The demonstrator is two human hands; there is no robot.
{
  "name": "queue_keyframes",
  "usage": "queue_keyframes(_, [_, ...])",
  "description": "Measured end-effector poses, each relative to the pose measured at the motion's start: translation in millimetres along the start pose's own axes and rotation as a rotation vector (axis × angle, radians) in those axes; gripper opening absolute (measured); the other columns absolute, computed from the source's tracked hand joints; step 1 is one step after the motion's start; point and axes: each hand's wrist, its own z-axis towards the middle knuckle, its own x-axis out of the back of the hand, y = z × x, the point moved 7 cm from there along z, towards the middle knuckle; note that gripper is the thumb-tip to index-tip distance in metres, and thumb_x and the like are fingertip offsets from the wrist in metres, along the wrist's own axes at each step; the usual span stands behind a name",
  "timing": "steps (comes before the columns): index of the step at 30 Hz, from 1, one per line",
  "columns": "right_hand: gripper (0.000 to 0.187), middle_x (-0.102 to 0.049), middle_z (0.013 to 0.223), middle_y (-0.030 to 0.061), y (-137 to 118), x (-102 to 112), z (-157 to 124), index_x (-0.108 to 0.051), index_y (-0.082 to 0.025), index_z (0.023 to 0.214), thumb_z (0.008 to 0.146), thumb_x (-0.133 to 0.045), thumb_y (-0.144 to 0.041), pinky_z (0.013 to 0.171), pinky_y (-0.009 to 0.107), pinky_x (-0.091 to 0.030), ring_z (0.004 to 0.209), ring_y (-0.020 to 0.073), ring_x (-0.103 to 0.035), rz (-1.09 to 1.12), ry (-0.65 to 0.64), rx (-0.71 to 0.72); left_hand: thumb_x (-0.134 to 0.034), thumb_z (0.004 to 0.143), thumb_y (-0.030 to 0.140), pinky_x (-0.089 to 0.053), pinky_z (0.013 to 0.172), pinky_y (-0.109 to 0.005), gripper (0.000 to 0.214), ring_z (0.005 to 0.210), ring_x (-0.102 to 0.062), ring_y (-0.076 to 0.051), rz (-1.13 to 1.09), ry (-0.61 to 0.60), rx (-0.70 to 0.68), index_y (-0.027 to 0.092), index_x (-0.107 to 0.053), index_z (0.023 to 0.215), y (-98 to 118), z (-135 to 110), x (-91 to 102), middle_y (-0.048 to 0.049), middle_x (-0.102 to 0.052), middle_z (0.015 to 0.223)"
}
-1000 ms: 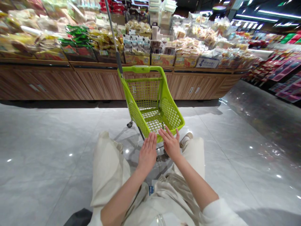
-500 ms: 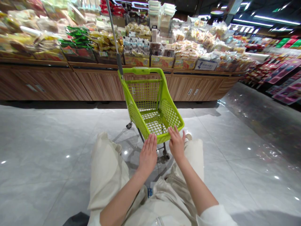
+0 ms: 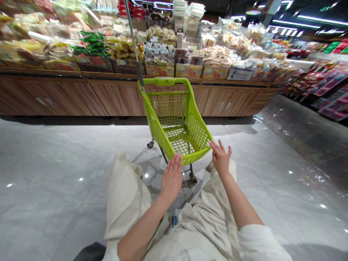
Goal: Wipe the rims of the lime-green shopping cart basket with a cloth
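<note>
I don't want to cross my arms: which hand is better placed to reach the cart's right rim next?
Your right hand, probably: its fingertips are at the near right corner of the cart, while your left hand is by the near left corner.

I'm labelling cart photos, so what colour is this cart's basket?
The basket is lime green, clearest in the head view.

Left hand point(image 3: 172, 177) flat, fingertips at the green cart point(image 3: 194, 158); right hand point(image 3: 220, 160) at its near right corner, wooden counter point(image 3: 116, 98) behind!
</note>
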Motion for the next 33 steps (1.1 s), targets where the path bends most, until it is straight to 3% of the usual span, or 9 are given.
queue_keyframes(2, [0.067, -0.062, 0.138, 0.0034, 7, -2, 3, -0.055, -0.030, 0.136, 0.076, -0.041, -0.002, 0.117, 0.061, -0.010, 0.143, 0.0226, -0.039, 0.007, 0.021, -0.041, -0.042, 0.083, 0.008, -0.029, 0.122, -0.044, 0.084, 0.151, -0.015, -0.023, -0.002, 0.004, -0.001, 0.009, 0.000, 0.156, 1, 1, 0.1, -0.0145, -0.023, 0.162])
queue_keyframes(4, [0.065, -0.062, 0.137, 0.0048, -8, -5, -1, -0.055, -0.027, 0.135, 0.076, -0.040, -0.002, 0.117, 0.060, -0.011, 0.143, 0.0228, -0.039, 0.039, 0.030, -0.060, -0.042, 0.083, 0.008, -0.028, 0.122, -0.044, 0.084, 0.151, -0.015, -0.023, -0.003, 0.004, 0.001, 0.008, -0.001, 0.156, 2, 2, -0.6, -0.0146, -0.023, 0.162])
queue_keyframes(10, [0.071, -0.055, 0.145, 0.0069, -127, -12, -30, -0.045, -0.021, 0.144, 0.076, -0.038, -0.002, 0.121, 0.050, -0.008, 0.146, 0.0178, -0.034, 0.184, -0.080, 0.113, -0.042, 0.084, 0.009, -0.026, 0.123, -0.043, 0.080, 0.152, -0.012, -0.023, 0.025, -0.006, 0.009, 0.005, -0.008, 0.156, 3, 1, -4.7, -0.0142, -0.023, 0.163])
queue_keyframes(13, [0.071, -0.050, 0.149, 0.0066, -148, -11, -34, -0.041, -0.021, 0.147, 0.078, -0.038, -0.002, 0.122, 0.049, -0.003, 0.147, 0.0170, -0.031, 0.195, -0.140, 0.170, -0.042, 0.085, 0.011, -0.027, 0.123, -0.043, 0.078, 0.152, -0.013, -0.024, 0.032, -0.009, 0.009, 0.006, -0.009, 0.156, 2, 1, -3.2, -0.0147, -0.025, 0.162])
queue_keyframes(17, [0.070, -0.055, 0.145, 0.0044, -106, -6, -26, -0.044, -0.026, 0.145, 0.079, -0.040, -0.001, 0.121, 0.053, 0.000, 0.147, 0.0186, -0.031, 0.134, -0.134, 0.225, -0.041, 0.084, 0.009, -0.027, 0.123, -0.043, 0.081, 0.151, -0.014, -0.023, 0.016, -0.011, -0.001, 0.008, -0.005, 0.156, 1, 0, 2.5, -0.0144, -0.023, 0.162])
queue_keyframes(22, [0.062, -0.061, 0.139, 0.0032, -8, -2, -7, -0.053, -0.028, 0.137, 0.081, -0.040, -0.003, 0.119, 0.058, -0.005, 0.144, 0.0218, -0.039, 0.044, 0.028, 0.006, -0.041, 0.084, 0.008, -0.026, 0.123, -0.043, 0.077, 0.151, -0.014, -0.024, 0.028, -0.026, -0.010, 0.005, -0.010, 0.155, 2, 1, 1.9, -0.0141, -0.024, 0.162])
queue_keyframes(25, [0.060, -0.062, 0.138, 0.0043, 0, -5, -6, -0.056, -0.025, 0.134, 0.081, -0.039, -0.003, 0.118, 0.058, -0.010, 0.142, 0.0237, -0.041, 0.059, 0.085, -0.089, -0.042, 0.084, 0.008, -0.026, 0.123, -0.043, 0.077, 0.152, -0.014, -0.024, 0.030, -0.025, 0.000, 0.005, -0.012, 0.155, 3, 1, -1.2, -0.0136, -0.023, 0.162])
queue_keyframes(28, [0.065, -0.061, 0.139, 0.0049, -43, -11, -16, -0.053, -0.024, 0.137, 0.078, -0.039, -0.002, 0.119, 0.055, -0.012, 0.142, 0.0228, -0.041, 0.120, 0.079, -0.070, -0.041, 0.084, 0.008, -0.027, 0.122, -0.042, 0.078, 0.151, -0.014, -0.023, 0.024, -0.010, 0.013, 0.005, -0.009, 0.156, 4, 1, -2.8, -0.0142, -0.024, 0.162])
queue_keyframes(33, [0.072, -0.054, 0.146, 0.0045, -133, -15, -35, -0.046, -0.021, 0.143, 0.075, -0.038, 0.001, 0.122, 0.047, -0.006, 0.145, 0.0166, -0.036, 0.236, -0.033, 0.121, -0.041, 0.087, 0.010, -0.029, 0.122, -0.044, 0.078, 0.151, -0.016, -0.024, 0.026, 0.018, 0.022, 0.007, -0.005, 0.156, 4, 1, -3.5, -0.0150, -0.026, 0.161])
